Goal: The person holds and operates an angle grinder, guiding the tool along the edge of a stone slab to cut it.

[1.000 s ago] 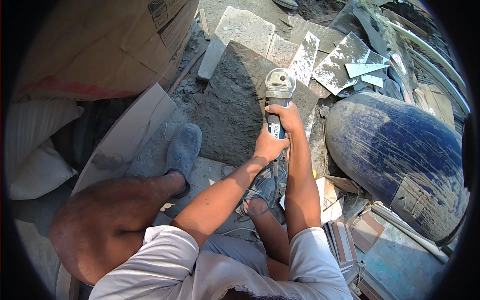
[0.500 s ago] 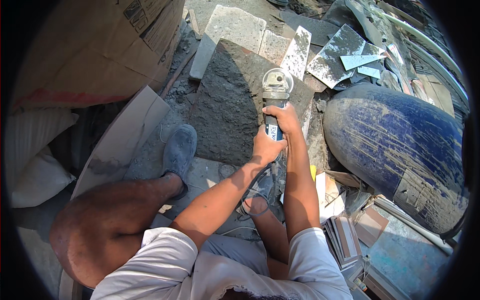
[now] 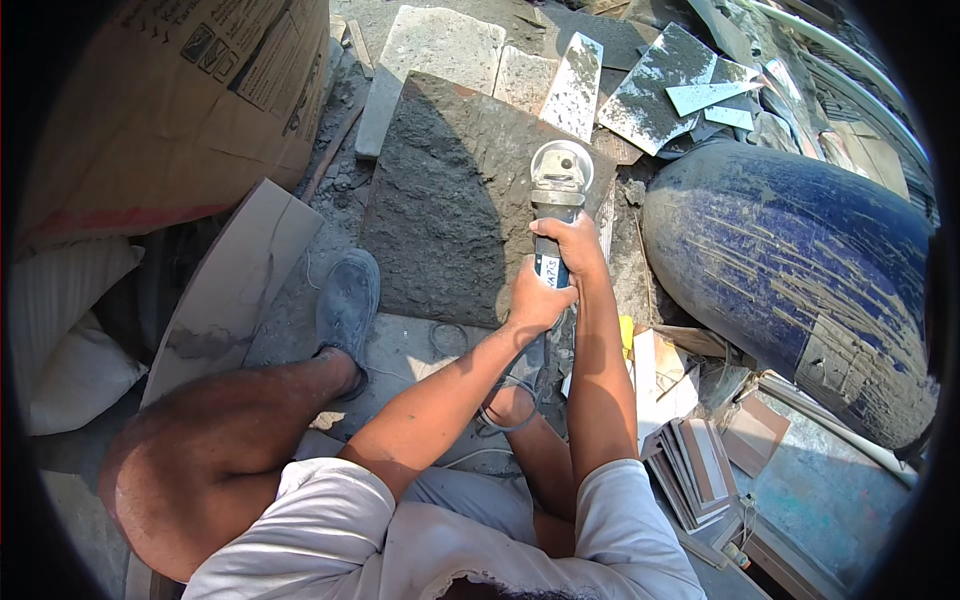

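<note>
An angle grinder [image 3: 558, 185] with a round pale disc at its far end is held over the right part of a rough grey stone slab [image 3: 430, 215]. My left hand [image 3: 537, 297] is wrapped round the near end of its body. Just ahead of it, my right hand [image 3: 574, 243] grips the body close to the metal head, thumb across the top. A cord [image 3: 517, 383] hangs in loops below my hands. Whether the disc touches the slab I cannot tell. Part of the slab lies in shadow.
A large brown paper sack [image 3: 190, 110] stands at the left, near a tile piece [image 3: 235, 285]. Beyond the slab lie broken stone and white shards [image 3: 700, 97]. A blue mud-smeared drum [image 3: 780, 250] rests at right, with stacked tile offcuts [image 3: 690, 475] nearer me.
The whole view has shifted slightly, so the slab and sack appear farther left. My hands keep their hold on the angle grinder, which sits a little nearer the slab's right edge.
</note>
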Available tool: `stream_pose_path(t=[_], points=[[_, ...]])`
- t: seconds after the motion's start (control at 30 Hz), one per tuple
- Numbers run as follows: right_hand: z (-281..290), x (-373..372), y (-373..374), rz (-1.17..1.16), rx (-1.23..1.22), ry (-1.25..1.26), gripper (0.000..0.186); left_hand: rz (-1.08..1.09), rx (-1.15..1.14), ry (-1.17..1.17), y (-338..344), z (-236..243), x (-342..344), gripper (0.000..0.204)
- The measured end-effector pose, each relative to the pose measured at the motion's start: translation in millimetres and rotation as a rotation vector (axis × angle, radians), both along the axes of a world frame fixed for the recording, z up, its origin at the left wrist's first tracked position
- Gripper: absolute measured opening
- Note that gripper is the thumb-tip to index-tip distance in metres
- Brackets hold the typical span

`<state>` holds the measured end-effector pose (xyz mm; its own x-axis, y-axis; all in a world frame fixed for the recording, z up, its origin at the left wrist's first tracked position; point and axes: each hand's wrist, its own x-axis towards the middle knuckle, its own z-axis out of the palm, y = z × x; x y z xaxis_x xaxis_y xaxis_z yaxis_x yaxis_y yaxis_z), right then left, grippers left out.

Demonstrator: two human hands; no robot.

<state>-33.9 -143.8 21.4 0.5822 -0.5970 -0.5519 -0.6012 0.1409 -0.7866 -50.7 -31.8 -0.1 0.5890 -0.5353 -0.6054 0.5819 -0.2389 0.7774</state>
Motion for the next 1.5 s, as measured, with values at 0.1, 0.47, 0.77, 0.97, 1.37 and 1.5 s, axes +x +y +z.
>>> stream_pose_path(t=[0.1,0.47,0.77,0.97,1.37,1.5], points=[[-7.8,15.8,0.4,0.028,0.016,-0.02,0.034,0.035,0.04,-0.06,-0.9,-13.4,8.3,0.046],[-26.8,-40.0,-28.6,-0.113,0.039,0.057,0.026,-0.045,-0.029,-0.008,-22.8,-16.4,-21.4,0.041],[-21.2,-9.6,-30.9,-0.051,0.041,-0.051,0.022,-0.101,0.022,-0.054,-24.9,-16.3,-0.6,0.044],[-25.9,-26.6,-35.8,-0.096,0.049,-0.011,0.021,-0.107,0.049,-0.068,-32.3,-24.5,-16.4,0.043],[-27.2,-24.9,-39.6,-0.105,0.049,-0.005,0.028,-0.121,0.065,-0.058,-34.9,-18.8,-11.4,0.047],[-18.6,-5.5,-36.5,0.001,0.022,-0.053,0.024,-0.036,0.04,-0.059,-33.9,-24.9,-5.2,0.046]])
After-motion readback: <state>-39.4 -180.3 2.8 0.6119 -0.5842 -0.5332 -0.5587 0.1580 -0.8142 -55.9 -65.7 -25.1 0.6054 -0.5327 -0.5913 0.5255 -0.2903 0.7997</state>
